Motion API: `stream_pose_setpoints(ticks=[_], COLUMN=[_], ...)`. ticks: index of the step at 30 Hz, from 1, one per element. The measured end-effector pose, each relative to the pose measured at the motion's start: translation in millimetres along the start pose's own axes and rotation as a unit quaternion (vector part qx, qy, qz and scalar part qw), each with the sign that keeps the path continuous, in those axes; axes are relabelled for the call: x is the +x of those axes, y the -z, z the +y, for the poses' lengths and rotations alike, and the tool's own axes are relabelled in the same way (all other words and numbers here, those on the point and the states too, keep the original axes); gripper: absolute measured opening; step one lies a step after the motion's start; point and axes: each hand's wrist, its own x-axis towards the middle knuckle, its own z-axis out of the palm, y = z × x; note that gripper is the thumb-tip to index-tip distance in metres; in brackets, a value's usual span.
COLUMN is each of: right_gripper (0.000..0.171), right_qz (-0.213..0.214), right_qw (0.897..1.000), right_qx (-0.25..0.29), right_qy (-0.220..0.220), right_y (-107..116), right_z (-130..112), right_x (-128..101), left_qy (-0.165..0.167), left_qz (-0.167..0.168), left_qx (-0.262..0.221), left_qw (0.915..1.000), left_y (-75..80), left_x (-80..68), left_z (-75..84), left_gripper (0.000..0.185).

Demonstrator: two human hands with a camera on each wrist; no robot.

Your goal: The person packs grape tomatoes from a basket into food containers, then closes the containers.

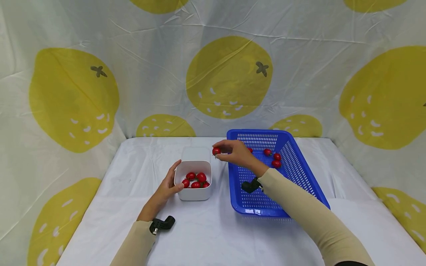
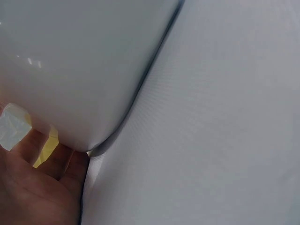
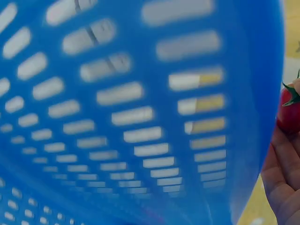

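White table, white tub, blue basket

The white tub looks like smooth, slightly glossy plastic. Right of it, the blue basket is perforated, shiny plastic. Under both, the tablecloth is matt, creased cloth. The tomatoes in the tub are glossy.

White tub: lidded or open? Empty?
Open and partly filled: the white tub has no lid on, and several red tomatoes lie inside. The left hand touches its side.
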Motion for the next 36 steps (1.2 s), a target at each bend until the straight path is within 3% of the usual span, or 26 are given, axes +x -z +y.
stream_pose_setpoints(ticks=[15, 31, 36], right_gripper=[0.035, 0.034, 0.036], right_qz=[-0.061, -0.118, -0.130], right_qw=[0.998, 0.992, 0.991], right_qx=[0.013, 0.038, 0.008], right_qy=[0.002, 0.031, 0.036], right_y=[-28, -32, -35], right_z=[-7, -5, -5], right_x=[2, -1, -2], left_qy=[0.017, 0.017, 0.021], left_qz=[0.007, 0.003, -0.001], left_qx=[0.001, 0.004, -0.006], left_qw=[0.9998, 0.9998, 0.9998], left_y=[-2.9, -0.7, 0.4], left_x=[-1.0, -0.2, -1.2], left_z=[2.1, 0.7, -0.3], left_gripper=[0.081, 0.080, 0.080])
